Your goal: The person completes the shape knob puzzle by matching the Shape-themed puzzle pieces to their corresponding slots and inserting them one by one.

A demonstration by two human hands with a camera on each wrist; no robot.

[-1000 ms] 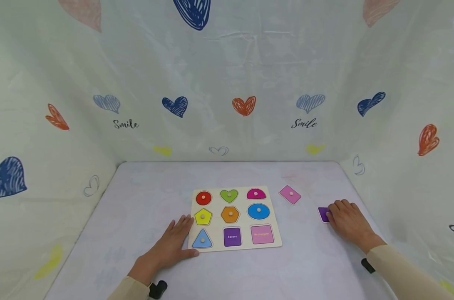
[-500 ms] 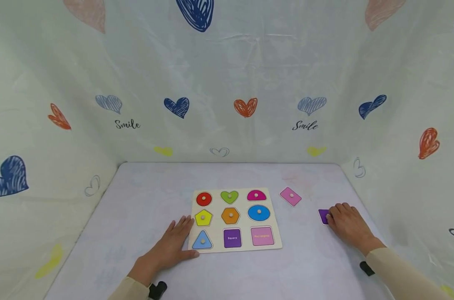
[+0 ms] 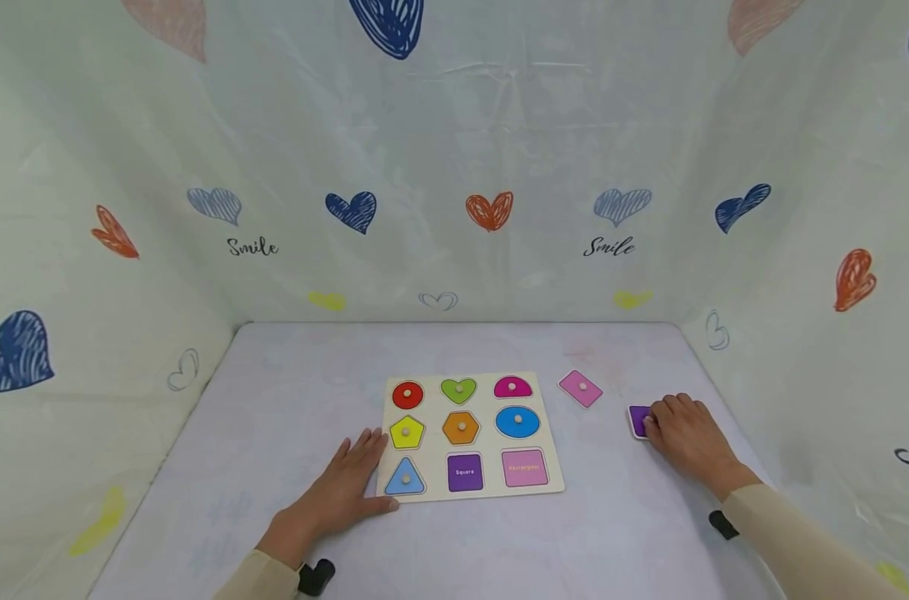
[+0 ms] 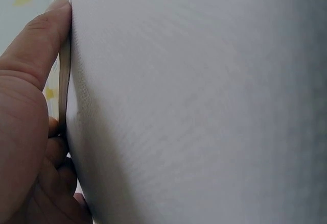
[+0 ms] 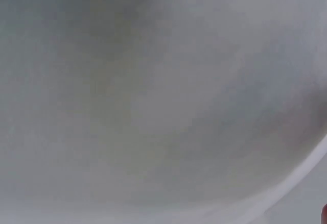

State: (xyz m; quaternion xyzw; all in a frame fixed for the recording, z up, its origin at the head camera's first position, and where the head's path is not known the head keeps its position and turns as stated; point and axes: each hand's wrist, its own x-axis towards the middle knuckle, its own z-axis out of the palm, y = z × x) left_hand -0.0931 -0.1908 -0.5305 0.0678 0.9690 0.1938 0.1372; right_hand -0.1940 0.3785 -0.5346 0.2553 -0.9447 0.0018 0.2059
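A white shape-puzzle board (image 3: 432, 450) lies on the table, with red circle, green heart, blue oval and other knobbed pieces in it. My left hand (image 3: 337, 492) rests at its left edge with fingers extended; in the left wrist view the thumb (image 4: 43, 40) lies against the board's edge (image 4: 64, 86). To the board's right, my right hand (image 3: 690, 437) pinches a purple square puzzle piece (image 3: 637, 422), partly hidden under the fingers. A pink rectangle piece (image 3: 581, 389) lies tilted between board and right hand. The right wrist view is mostly blurred pale surface.
Two spaces on the board's front row show printed words: a purple square space (image 3: 465, 479) and a pink rectangle space (image 3: 525, 475). A heart-printed curtain (image 3: 424, 133) encloses the table (image 3: 304, 358) at the back and sides.
My right hand has shifted slightly left and away from me, taking the purple square piece along. The left hand, the board and the pink piece keep their places.
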